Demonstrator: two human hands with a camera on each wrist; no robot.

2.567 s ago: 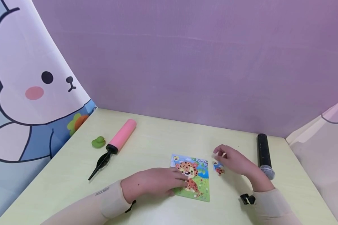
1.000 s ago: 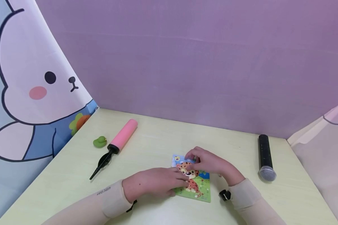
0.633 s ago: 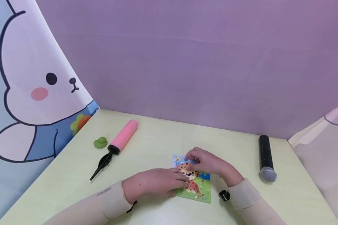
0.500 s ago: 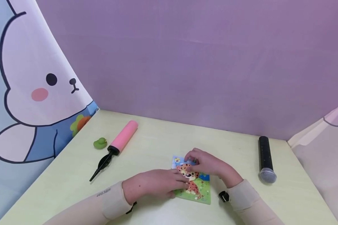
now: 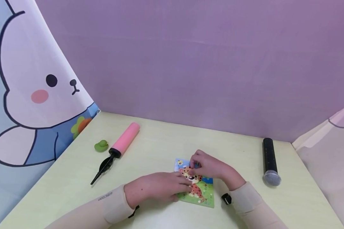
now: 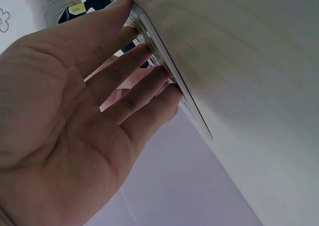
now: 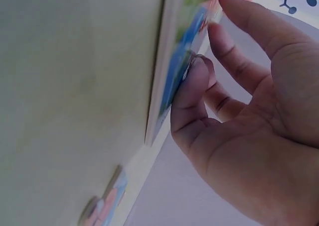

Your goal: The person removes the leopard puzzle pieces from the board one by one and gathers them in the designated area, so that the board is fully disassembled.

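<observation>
A jigsaw puzzle with a spotted leopard cub on grass lies flat on the table. My left hand rests over its left side, straight fingertips on the picture; the left wrist view shows these fingers meeting the puzzle's edge. My right hand bends over the upper part, fingertips at the cub's head and the sky. Close up in the right wrist view, the right fingertips are right at the surface; I cannot tell if they pinch a piece. Loose pink and blue puzzle pieces lie beside the puzzle.
On the left are a green rubber duck and a pink hand pump with a black nozzle. A black microphone lies to the right. A purple cloth hangs behind the pale table.
My right hand has gone from the loose pieces, left onto the top of the puzzle. Lately it has shifted slightly right, its fingers more bent. The left hand stays in place.
</observation>
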